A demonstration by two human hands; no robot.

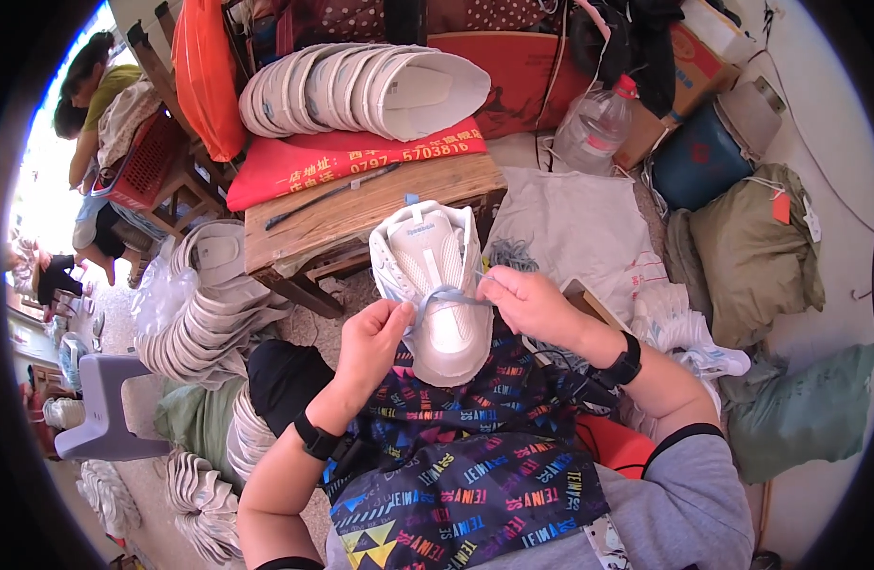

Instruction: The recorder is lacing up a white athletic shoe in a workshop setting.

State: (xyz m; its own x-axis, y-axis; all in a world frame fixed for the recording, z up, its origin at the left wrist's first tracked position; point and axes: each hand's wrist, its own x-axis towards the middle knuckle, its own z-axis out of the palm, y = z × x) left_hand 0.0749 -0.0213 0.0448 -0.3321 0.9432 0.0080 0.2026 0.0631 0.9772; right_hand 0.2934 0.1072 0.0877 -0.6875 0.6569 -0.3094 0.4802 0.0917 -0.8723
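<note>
A white-and-grey shoe (432,261) sits just past the near edge of the wooden worktop (437,180), toward its right corner, above the person's patterned apron (465,475), with its toe pointing toward the person and its heel toward the worktop. A pale blue-grey lace (446,296) crosses the front of the shoe below the tongue. The left hand (368,340) is at the shoe's left side, thumb and forefinger together on the lace; the right hand (530,302) is at the right side, thumb and forefinger likewise pinched on lace, its other fingers curled. On the worktop, a thin black tool (332,195) lies slantwise, its lower end near the left edge. Behind it, a red cloth (261,180) covers the far part and hangs over the far left corner, and a row of nested white shoes (351,90) rests on that cloth, the open end of the row toward the far right corner. Beyond the right edge stands a clear bottle (589,133) with a red cap. More nested shoes (194,328) are piled to the left of the worktop.
</note>
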